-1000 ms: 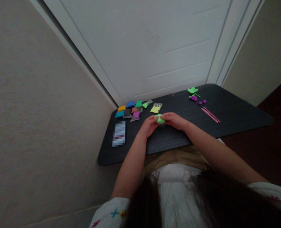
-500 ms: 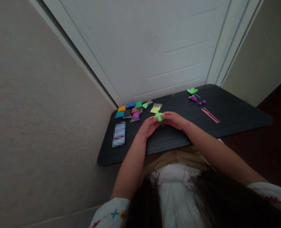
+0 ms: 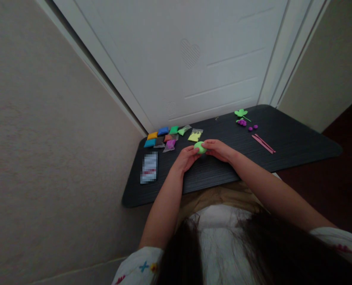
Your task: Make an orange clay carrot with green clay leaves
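Note:
A rounded, slightly flattened lump of light green modelling clay is held between both hands above the table. My left hand grips its left side, thumb on top and fingers beneath. On the other side my right hand pinches it with thumb and fingertips. Just behind the lump lies a clear bag of yellow clay. To the left of that are several more small clay bags, among them a purple one and a blue one. The undersides of the fingers are partly hidden.
On the dark table, at the back right, lie a green clover-like shape, a cluster of purple balls and loose purple balls. Pink clay tools lie nearer. A phone-like object, its face pixelated, rests at left. A white door stands behind.
Both hands keep hold of the green clay and shift it only slightly. Its outline varies a little as the fingers press and turn it. Everything else on the table stays put.

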Action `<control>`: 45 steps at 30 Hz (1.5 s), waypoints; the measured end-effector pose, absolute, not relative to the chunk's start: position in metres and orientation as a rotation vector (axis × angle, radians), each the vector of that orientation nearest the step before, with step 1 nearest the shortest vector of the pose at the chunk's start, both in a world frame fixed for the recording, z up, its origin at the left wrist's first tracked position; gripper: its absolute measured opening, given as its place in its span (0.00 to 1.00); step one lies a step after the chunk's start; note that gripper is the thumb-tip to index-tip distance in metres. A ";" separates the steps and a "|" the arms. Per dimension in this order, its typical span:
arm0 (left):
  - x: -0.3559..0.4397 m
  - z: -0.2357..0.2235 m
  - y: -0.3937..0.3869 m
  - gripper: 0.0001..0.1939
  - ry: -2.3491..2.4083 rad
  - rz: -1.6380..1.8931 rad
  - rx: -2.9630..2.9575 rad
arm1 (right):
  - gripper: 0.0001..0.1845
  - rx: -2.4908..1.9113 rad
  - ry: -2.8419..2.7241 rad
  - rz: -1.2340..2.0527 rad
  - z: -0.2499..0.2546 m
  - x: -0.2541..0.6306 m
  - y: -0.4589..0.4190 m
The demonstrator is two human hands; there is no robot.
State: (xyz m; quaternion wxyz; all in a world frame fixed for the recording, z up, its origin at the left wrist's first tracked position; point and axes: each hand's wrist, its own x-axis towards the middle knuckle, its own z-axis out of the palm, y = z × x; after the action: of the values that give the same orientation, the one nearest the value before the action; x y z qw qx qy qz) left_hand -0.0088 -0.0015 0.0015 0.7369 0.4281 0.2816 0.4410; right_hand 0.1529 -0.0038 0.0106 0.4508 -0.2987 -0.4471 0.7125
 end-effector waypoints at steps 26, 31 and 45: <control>-0.009 0.006 -0.003 0.08 0.530 1.057 0.870 | 0.10 -0.703 -1.100 1.790 0.009 0.154 -0.003; -0.009 0.004 -0.003 0.09 0.538 1.054 0.883 | 0.10 -0.705 -1.119 1.791 0.008 0.154 -0.004; -0.009 0.006 -0.004 0.06 0.573 1.048 0.843 | 0.10 -0.705 -1.140 1.780 0.009 0.153 -0.005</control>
State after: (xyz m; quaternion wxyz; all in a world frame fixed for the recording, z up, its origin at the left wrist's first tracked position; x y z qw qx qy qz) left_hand -0.0092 -0.0039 0.0060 0.7445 0.3848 0.2618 0.4787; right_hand 0.1533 -0.0049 0.0086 0.4409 -0.2839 -0.4593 0.7170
